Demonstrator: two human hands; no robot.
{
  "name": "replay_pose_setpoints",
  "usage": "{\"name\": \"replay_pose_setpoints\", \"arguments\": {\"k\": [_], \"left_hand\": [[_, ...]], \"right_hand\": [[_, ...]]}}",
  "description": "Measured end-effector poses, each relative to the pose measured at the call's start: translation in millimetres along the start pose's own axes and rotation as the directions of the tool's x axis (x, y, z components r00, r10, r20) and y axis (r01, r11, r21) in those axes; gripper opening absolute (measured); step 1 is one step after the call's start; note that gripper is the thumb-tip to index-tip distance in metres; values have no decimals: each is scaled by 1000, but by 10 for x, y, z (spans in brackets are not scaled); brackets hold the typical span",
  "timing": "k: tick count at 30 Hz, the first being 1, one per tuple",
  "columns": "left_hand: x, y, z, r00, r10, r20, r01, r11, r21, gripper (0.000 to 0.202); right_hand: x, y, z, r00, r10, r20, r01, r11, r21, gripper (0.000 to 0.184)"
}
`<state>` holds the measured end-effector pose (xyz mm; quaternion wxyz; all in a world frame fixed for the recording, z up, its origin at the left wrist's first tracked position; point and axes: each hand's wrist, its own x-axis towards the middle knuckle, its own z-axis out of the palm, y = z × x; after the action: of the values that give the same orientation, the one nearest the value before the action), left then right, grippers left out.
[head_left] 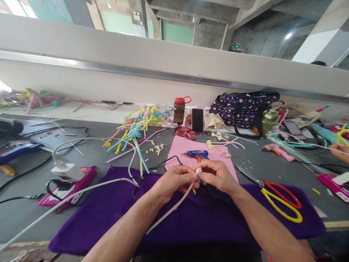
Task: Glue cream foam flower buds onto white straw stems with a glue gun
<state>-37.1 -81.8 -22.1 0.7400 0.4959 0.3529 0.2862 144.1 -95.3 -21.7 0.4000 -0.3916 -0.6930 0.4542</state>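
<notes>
My left hand (174, 180) and my right hand (216, 174) meet above a purple cloth (109, 214). Both pinch a white pipe cleaner (174, 207) at its coiled tip; its long stem trails down toward me. Just beyond the fingers, a blue glue gun (196, 154) lies on a pink sheet (180, 149). Scissors with red and yellow handles (280, 200) rest on the cloth to the right of my right wrist.
A pile of coloured pipe cleaners (136, 127) lies at the back left. A red-lidded jar (179, 109), a phone (197, 120) and a dotted bag (242, 109) stand behind. A pink power strip with a white plug (68, 174) sits left. Another person's hand (340, 151) shows far right.
</notes>
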Motion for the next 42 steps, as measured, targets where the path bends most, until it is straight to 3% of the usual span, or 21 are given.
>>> {"name": "replay_pose_setpoints", "arguments": {"k": [6, 14, 24, 29, 34, 39, 42], "left_hand": [[21, 8, -7, 998, 41, -55, -44, 997, -57, 24], [14, 23, -7, 997, 52, -63, -58, 994, -96, 25], [15, 4, 14, 990, 119, -80, -120, 993, -4, 24], [14, 20, 19, 990, 107, -93, -108, 994, -8, 23], [-8, 81, -16, 981, 123, -150, -138, 986, -92, 24], [-18, 112, -61, 972, 145, -183, -171, 976, -138, 22], [-15, 112, -62, 972, 141, -186, -169, 975, -146, 21]], "right_hand": [[8, 40, -5, 999, 48, 10, -49, 988, 147, 27], [18, 9, 14, 995, 75, -60, -68, 991, 117, 19], [20, 43, 10, 990, 92, -104, -78, 988, 130, 17], [23, 22, -34, 988, 96, -123, -86, 993, 84, 16], [37, -44, -183, 954, 53, -294, -46, 998, 32, 15], [41, -66, -252, 967, 61, -249, -74, 996, -42, 15], [38, -25, -308, 956, 38, -292, -58, 996, -61, 16]]}}
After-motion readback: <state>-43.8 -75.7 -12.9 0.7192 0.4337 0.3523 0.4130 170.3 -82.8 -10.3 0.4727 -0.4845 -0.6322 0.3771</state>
